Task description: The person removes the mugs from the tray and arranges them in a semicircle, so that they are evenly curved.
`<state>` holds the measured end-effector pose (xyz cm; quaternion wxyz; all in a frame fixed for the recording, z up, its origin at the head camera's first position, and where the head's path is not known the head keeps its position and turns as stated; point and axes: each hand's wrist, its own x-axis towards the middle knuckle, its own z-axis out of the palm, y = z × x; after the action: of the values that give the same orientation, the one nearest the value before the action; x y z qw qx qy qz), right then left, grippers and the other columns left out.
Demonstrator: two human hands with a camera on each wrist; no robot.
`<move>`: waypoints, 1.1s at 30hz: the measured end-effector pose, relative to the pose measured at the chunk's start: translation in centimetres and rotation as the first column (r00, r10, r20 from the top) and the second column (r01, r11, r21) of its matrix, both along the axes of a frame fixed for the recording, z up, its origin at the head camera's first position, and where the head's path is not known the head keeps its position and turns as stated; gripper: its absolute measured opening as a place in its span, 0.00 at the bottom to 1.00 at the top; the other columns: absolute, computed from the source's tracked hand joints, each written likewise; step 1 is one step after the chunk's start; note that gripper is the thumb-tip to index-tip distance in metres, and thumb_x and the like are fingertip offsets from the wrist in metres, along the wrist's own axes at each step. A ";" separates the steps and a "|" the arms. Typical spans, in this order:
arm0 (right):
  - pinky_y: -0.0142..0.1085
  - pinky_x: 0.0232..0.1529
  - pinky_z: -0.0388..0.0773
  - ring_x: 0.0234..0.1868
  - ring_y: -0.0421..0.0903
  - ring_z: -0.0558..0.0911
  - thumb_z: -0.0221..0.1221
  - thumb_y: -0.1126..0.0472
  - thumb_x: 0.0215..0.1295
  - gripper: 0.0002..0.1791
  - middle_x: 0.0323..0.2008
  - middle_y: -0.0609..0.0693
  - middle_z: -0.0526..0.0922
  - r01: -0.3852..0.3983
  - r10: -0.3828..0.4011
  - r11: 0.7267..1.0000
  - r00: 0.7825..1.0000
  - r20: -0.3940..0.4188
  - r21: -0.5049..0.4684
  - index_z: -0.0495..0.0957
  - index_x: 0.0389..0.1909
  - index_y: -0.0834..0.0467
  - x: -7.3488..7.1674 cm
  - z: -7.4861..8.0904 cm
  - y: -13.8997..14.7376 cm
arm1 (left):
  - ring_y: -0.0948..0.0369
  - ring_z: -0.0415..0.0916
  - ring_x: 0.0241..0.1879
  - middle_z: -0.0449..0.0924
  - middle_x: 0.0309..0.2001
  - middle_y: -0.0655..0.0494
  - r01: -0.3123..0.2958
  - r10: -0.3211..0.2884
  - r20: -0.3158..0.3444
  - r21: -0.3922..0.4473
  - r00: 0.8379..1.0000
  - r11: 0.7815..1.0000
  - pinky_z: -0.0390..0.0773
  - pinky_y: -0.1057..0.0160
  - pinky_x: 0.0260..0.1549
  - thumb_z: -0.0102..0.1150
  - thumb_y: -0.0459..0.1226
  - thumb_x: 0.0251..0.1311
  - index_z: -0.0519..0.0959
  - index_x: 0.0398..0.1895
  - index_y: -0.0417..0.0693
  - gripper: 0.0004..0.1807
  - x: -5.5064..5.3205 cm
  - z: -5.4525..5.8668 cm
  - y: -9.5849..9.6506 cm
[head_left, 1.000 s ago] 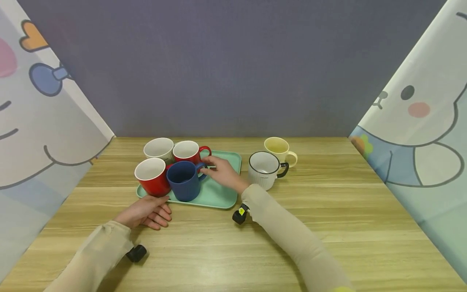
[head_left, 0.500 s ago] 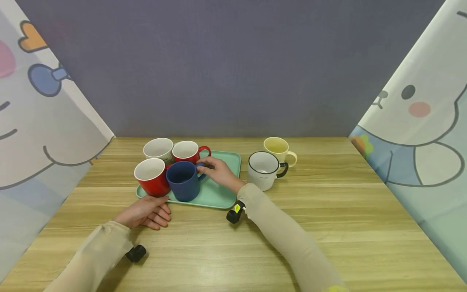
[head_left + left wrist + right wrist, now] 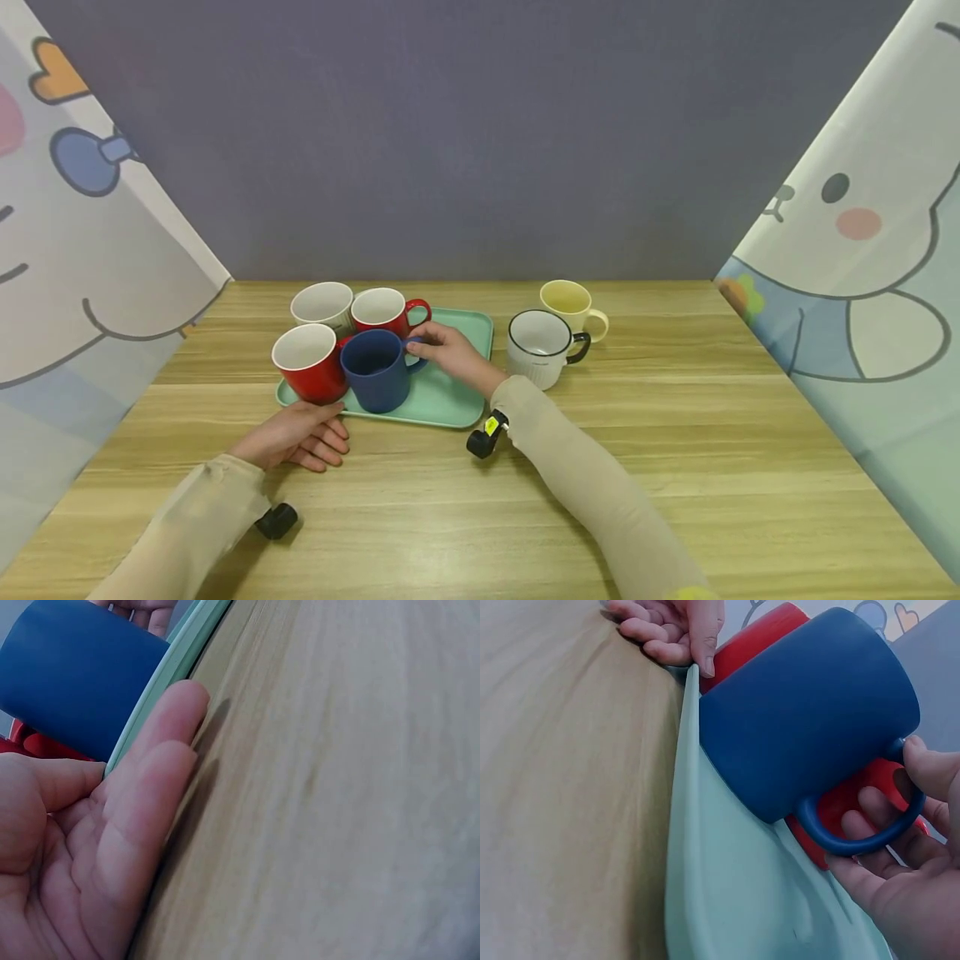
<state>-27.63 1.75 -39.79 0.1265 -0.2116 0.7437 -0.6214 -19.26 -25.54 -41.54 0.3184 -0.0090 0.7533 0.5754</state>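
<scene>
A blue mug (image 3: 375, 372) stands upright on the front part of a mint-green tray (image 3: 450, 400). My right hand (image 3: 452, 354) holds its handle (image 3: 855, 844), thumb at the top of the loop and fingers curled around it from behind. At the tray's front left edge lies my left hand (image 3: 296, 435), palm turned up and fingers loosely extended along the table. Its thumb (image 3: 71, 782) touches the tray rim. Directly behind that thumb is a red mug (image 3: 309, 367) with a white inside, close beside the blue one.
Behind them on the tray are a smaller red mug (image 3: 380, 310) and a white mug (image 3: 322, 304). Right of the tray, a white ribbed mug (image 3: 537, 354) with a black handle stands before a yellow mug (image 3: 566, 302). A grey panel (image 3: 480, 150) rises behind the table.
My right hand has shifted slightly left, its fingers settling farther in on the blue mug's handle. The left hand and the mugs stay in place.
</scene>
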 end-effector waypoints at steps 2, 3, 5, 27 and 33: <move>0.35 0.45 0.77 0.43 0.40 0.80 0.58 0.64 0.72 0.10 0.40 0.51 0.83 0.002 -0.001 1.000 0.999 0.038 -0.020 0.76 0.48 0.65 0.0 0.0 0.0 | 0.58 0.85 0.27 0.85 0.30 0.51 0.001 -0.001 0.001 0.001 1.000 1.000 0.85 0.58 0.29 0.42 0.48 0.77 0.78 0.37 0.36 0.24 0.0 0.0 0.0; 0.36 0.45 0.77 0.42 0.40 0.80 0.58 0.64 0.72 0.09 0.39 0.50 0.82 0.002 0.000 0.999 0.998 0.060 -0.037 0.76 0.47 0.66 0.1 0.0 0.0 | 0.58 0.85 0.27 0.85 0.30 0.51 0.000 0.000 0.002 0.001 1.000 1.000 0.85 0.59 0.29 0.42 0.48 0.77 0.78 0.37 0.36 0.24 0.0 0.0 0.0; 0.37 0.44 0.77 0.41 0.39 0.80 0.57 0.65 0.72 0.08 0.38 0.48 0.81 0.003 0.004 0.998 0.995 0.101 -0.067 0.75 0.47 0.66 0.2 0.0 -0.1 | 0.58 0.85 0.27 0.85 0.30 0.51 -0.002 0.002 0.004 0.000 1.000 1.000 0.85 0.59 0.29 0.42 0.49 0.77 0.78 0.37 0.36 0.25 0.0 0.0 0.0; 0.46 0.46 0.81 0.40 0.45 0.82 0.56 0.70 0.69 0.01 0.31 0.47 0.81 0.072 -0.008 0.971 0.963 0.268 -0.228 0.76 0.37 0.65 0.9 0.1 -0.2 | 0.59 0.85 0.26 0.85 0.29 0.52 0.002 -0.002 -0.008 -0.006 1.000 1.000 0.85 0.60 0.28 0.41 0.48 0.77 0.78 0.36 0.36 0.25 0.1 0.2 0.1; 0.45 0.42 0.82 0.35 0.42 0.82 0.58 0.72 0.66 0.08 0.29 0.46 0.81 0.110 -0.040 0.964 0.961 0.274 -0.242 0.77 0.29 0.57 1.0 0.3 -0.3 | 0.59 0.85 0.27 0.85 0.29 0.52 0.011 -0.011 -0.004 0.003 1.000 1.000 0.85 0.59 0.28 0.41 0.48 0.77 0.78 0.36 0.36 0.24 0.0 0.2 0.1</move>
<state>-26.59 1.46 -39.52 0.1735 -0.1119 0.6415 -0.7388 -19.27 -25.48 -41.39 0.3202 -0.0032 0.7530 0.5749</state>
